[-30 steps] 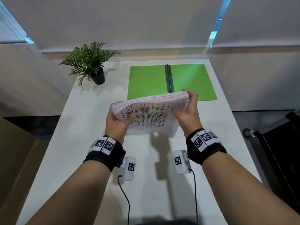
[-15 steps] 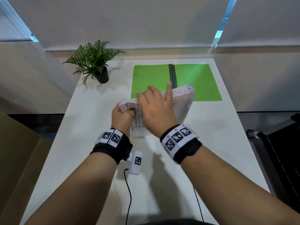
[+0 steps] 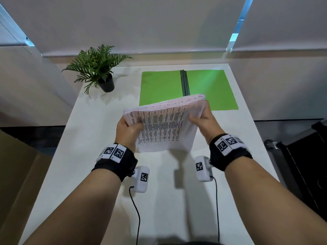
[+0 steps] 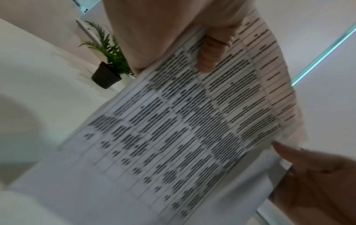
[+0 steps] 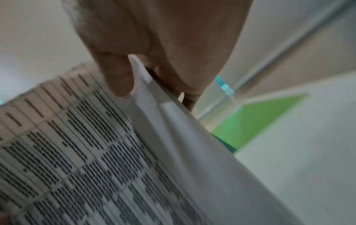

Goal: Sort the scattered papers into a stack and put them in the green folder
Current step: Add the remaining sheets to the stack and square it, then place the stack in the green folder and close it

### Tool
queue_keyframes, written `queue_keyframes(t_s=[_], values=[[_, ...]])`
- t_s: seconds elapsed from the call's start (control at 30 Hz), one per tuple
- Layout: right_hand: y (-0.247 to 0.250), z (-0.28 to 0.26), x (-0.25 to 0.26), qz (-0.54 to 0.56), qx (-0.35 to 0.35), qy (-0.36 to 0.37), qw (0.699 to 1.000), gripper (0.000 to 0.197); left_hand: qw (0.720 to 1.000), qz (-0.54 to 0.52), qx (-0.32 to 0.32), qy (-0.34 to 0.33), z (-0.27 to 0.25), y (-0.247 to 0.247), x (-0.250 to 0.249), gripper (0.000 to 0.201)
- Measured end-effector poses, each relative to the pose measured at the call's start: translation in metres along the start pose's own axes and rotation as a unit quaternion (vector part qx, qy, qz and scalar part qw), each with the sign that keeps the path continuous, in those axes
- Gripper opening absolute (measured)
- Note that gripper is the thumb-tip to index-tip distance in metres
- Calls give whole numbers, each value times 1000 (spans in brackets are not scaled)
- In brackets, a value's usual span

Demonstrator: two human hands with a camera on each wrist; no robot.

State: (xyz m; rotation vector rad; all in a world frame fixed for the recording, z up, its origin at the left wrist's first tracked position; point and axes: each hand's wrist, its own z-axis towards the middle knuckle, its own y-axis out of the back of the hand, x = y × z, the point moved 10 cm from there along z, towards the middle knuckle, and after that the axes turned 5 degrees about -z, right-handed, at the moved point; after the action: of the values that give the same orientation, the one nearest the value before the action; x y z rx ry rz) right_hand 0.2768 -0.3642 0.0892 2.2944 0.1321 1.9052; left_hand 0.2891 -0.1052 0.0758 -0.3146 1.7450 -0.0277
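A thick stack of printed papers (image 3: 164,124) is held up over the middle of the white table (image 3: 88,156), printed face toward me. My left hand (image 3: 130,127) grips its left edge, thumb on the front sheet (image 4: 210,59). My right hand (image 3: 200,117) grips the right edge, thumb in front and fingers behind (image 5: 119,79). The stack's lower edge hangs just above the table. Beyond it the green folder (image 3: 162,87) lies open and flat at the table's far side, a dark spine down its middle; its near edge is partly hidden by the papers.
A small potted fern (image 3: 100,71) stands at the table's far left corner. Window blinds (image 3: 159,23) hang behind the table. A dark bag or case (image 3: 304,156) sits on the floor to the right. Cables hang from both wrist cameras.
Half a second ago my right hand lay across the front of the stack; it has moved back to the right edge and grips it. The stack stays upright in both hands.
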Motion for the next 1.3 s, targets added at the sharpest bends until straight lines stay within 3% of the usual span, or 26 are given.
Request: queue_keyframes(t_s=[0.03, 0.07, 0.17, 0.3, 0.43, 0.5, 0.57, 0.63, 0.7, 0.87, 1.07, 1.2, 1.3], values=[[-5, 0, -24, -10, 10, -33, 999, 86, 1000, 16, 13, 14, -1, 0, 9, 37], [-8, 0, -45, -39, 18, -49, 998, 88, 999, 30, 21, 29, -3, 1, 21, 36], [-9, -3, -45, -66, -20, -23, 997, 42, 998, 56, 6, 39, -4, 2, 38, 28], [11, 2, -9, -57, -104, 47, 992, 18, 997, 76, -5, -3, 18, -12, 16, 29], [17, 16, -19, -72, -56, 15, 996, 60, 999, 27, -29, -18, 47, -33, -12, 32], [26, 20, -33, -70, -64, -3, 996, 41, 999, 43, -20, -2, 64, -47, -7, 28], [45, 22, -43, -53, -111, -19, 992, 20, 992, 121, 31, 13, 79, -65, 8, 31], [68, 23, -55, -49, -153, -41, 986, 17, 955, 286, 80, 11, 94, -76, 27, 48], [92, 26, -69, -38, -184, -63, 980, 17, 889, 449, 91, -15, 110, -77, 38, 56], [134, 37, -103, -46, -196, -113, 973, 13, 780, 611, 134, -28, 150, -80, 84, 57], [138, 46, -126, -31, -177, -139, 974, 14, 717, 683, 125, 57, 176, -70, 125, 55], [141, 53, -131, -25, -176, -141, 974, 14, 676, 714, 171, 66, 181, -75, 149, 54], [146, 57, -127, -31, -186, -139, 972, 18, 687, 708, 153, 64, 180, -69, 144, 48]])
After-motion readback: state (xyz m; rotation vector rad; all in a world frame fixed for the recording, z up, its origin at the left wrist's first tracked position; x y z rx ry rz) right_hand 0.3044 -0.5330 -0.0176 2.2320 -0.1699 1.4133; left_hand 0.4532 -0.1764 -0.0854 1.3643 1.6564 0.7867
